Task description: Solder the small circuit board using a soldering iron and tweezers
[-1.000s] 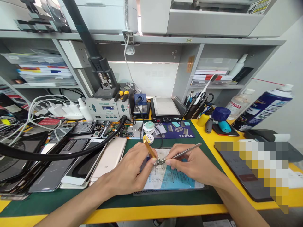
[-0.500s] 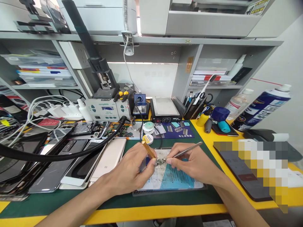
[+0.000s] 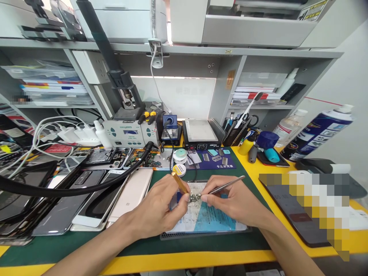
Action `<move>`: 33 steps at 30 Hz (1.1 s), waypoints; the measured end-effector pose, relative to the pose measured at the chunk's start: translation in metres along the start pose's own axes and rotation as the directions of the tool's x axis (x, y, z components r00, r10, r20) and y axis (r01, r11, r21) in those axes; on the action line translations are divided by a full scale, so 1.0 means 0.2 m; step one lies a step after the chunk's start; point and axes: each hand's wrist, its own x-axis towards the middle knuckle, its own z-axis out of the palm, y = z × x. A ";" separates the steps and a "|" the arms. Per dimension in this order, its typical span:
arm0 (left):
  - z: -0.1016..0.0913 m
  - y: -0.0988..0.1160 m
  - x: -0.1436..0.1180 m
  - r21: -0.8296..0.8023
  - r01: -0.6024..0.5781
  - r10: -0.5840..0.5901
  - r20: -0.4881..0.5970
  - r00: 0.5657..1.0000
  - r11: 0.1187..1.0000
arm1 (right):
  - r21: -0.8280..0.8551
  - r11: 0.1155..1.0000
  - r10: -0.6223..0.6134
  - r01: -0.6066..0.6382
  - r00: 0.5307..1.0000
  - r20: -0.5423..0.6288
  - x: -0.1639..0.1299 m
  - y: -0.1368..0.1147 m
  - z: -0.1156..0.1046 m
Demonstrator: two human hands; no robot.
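A gold-handled tool is gripped in the closed fingers of the left hand, with its tip brought down on a small circuit board. A pair of metal tweezers is pinched between thumb and fingers of the right hand, and their points are set against the right end of the same board. The board is held on a pale work pad, which lies near the front edge of the green mat on the yellow bench. The step in hand is judged to be fine work on one part of the board, which is steadied by the tweezers while the tool is applied; for the next move a very steady hold and small, exact motion are called for. One board, one tool and one pair of tweezers are counted at the hands. To the left on the mat a white phone is laid among several other handsets, which overlap too much for a sure count. At the back edge one soldering station is placed.
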 end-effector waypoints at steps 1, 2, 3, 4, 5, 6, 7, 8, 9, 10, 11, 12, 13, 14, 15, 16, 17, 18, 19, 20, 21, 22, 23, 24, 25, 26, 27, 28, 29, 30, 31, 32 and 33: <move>0.00 0.00 0.00 0.002 0.003 -0.003 -0.002 1.000 1.000 | 0.000 1.000 -0.001 0.001 1.000 0.001 0.00 0.00 0.00; 0.00 0.00 0.00 0.003 0.006 -0.006 -0.003 1.000 1.000 | -0.001 1.000 -0.001 0.001 1.000 0.003 0.00 0.00 0.00; 0.00 0.00 0.00 0.004 0.009 -0.009 -0.003 1.000 1.000 | -0.002 1.000 -0.002 0.002 1.000 0.005 0.00 0.00 0.00; 0.00 0.00 -0.01 0.006 0.011 -0.011 -0.002 1.000 1.000 | -0.003 1.000 -0.004 0.004 1.000 0.005 0.00 -0.01 0.00; 0.00 0.00 -0.01 0.007 0.012 -0.012 -0.002 1.000 1.000 | -0.004 1.000 -0.005 0.005 1.000 0.004 -0.01 -0.01 0.00; 0.00 0.01 -0.01 0.007 0.011 -0.011 0.001 1.000 1.000 | -0.006 1.000 -0.006 0.006 1.000 0.003 -0.01 -0.01 0.00; 0.00 0.01 0.00 0.008 0.010 -0.010 0.002 1.000 1.000 | -0.007 1.000 -0.008 0.009 1.000 0.002 -0.01 -0.01 0.00; 0.00 0.01 0.00 0.009 0.008 -0.008 0.000 1.000 1.000 | -0.007 1.000 -0.010 0.010 1.000 0.002 -0.01 -0.01 0.00; 0.00 0.01 0.00 0.010 0.007 -0.007 -0.001 1.000 1.000 | -0.006 1.000 -0.010 0.010 1.000 0.004 -0.01 -0.01 0.00; 0.00 0.01 0.00 0.011 0.007 -0.007 -0.004 1.000 1.000 | -0.006 1.000 -0.009 0.009 1.000 0.005 -0.01 -0.01 0.00; 0.00 0.00 0.00 0.011 0.007 -0.007 -0.005 1.000 1.000 | -0.006 1.000 -0.010 0.010 1.000 0.006 0.00 -0.01 0.00; 0.00 0.00 0.00 0.012 0.009 -0.009 -0.007 1.000 1.000 | -0.006 1.000 -0.011 0.011 1.000 0.005 0.00 -0.01 0.00; 0.00 0.00 0.01 0.013 0.010 -0.010 -0.008 1.000 1.000 | -0.005 1.000 -0.013 0.013 1.000 0.003 0.00 -0.01 0.00; 0.00 0.00 0.00 0.012 0.011 -0.010 -0.008 1.000 1.000 | -0.003 1.000 -0.015 0.015 1.000 0.002 0.00 -0.01 0.00; 0.00 0.00 0.00 0.011 0.010 -0.010 -0.008 1.000 1.000 | 0.000 1.000 -0.017 0.017 1.000 0.003 0.00 -0.01 0.00; 0.00 0.00 0.00 0.010 0.010 -0.010 -0.010 1.000 1.000 | 0.003 1.000 -0.017 0.017 1.000 0.003 0.00 -0.01 0.00; 0.00 0.00 0.00 0.009 0.010 -0.009 -0.010 1.000 1.000 | 0.004 1.000 -0.016 0.016 1.000 0.002 0.00 -0.01 0.00; 0.00 0.01 0.00 0.007 0.009 -0.009 -0.012 1.000 1.000 | 0.001 1.000 -0.014 0.014 1.000 0.001 0.00 -0.01 0.00; 0.00 0.01 0.00 0.005 0.009 -0.009 -0.014 1.000 1.000 | -0.006 1.000 -0.012 0.012 1.000 0.000 0.00 -0.01 0.01; 0.00 0.01 0.00 0.003 0.007 -0.007 -0.016 1.000 1.000 | -0.014 1.000 -0.011 0.011 1.000 -0.002 0.00 -0.01 0.01; 0.00 0.01 0.00 0.002 0.006 -0.006 -0.019 1.000 1.000 | -0.021 1.000 -0.010 0.010 1.000 -0.003 0.00 -0.01 0.01; 0.00 0.01 0.00 0.001 0.003 -0.003 -0.021 1.000 1.000 | -0.025 1.000 -0.008 0.008 1.000 -0.005 0.00 -0.01 0.01; 0.00 0.01 0.00 0.000 0.001 -0.001 -0.022 1.000 1.000 | -0.027 1.000 -0.006 0.006 1.000 -0.004 0.00 -0.01 0.02; 0.00 0.00 0.00 0.000 0.000 0.000 -0.023 1.000 1.000 | -0.027 1.000 -0.006 0.006 1.000 -0.003 0.00 -0.01 0.02; 0.00 0.00 0.00 -0.001 -0.001 0.000 -0.021 1.000 1.000 | -0.028 1.000 -0.006 0.006 1.000 -0.004 0.00 -0.01 0.02; 0.00 0.00 0.00 -0.002 -0.001 0.001 -0.021 1.000 1.000 | -0.030 1.000 -0.007 0.007 1.000 -0.004 0.00 -0.01 0.02; 0.00 0.00 0.00 -0.005 -0.002 0.002 -0.019 1.000 1.000 | -0.032 0.999 -0.010 0.009 1.000 -0.006 0.00 -0.01 0.03; 0.01 0.00 0.00 -0.007 -0.002 0.002 -0.019 1.000 1.000 | -0.034 0.999 -0.014 0.013 1.000 -0.008 0.01 0.00 0.03; 0.01 0.00 0.00 -0.008 -0.004 0.004 -0.021 1.000 1.000 | -0.035 0.999 -0.018 0.017 1.000 -0.010 0.01 0.00 0.03; 0.01 0.00 0.00 -0.008 -0.007 0.006 -0.024 1.000 1.000 | -0.036 0.999 -0.021 0.020 1.000 -0.011 0.01 0.00 0.03; 0.01 0.00 0.00 -0.008 -0.007 0.007 -0.025 1.000 1.000 | -0.036 0.999 -0.023 0.023 1.000 -0.012 0.01 0.00 0.03; 0.01 0.00 0.00 -0.007 -0.007 0.007 -0.028 1.000 1.000 | -0.037 0.999 -0.025 0.025 1.000 -0.014 0.01 0.00 0.03; 0.01 0.00 0.00 -0.007 -0.007 0.007 -0.028 1.000 1.000 | -0.037 0.999 -0.026 0.025 1.000 -0.015 0.01 0.00 0.04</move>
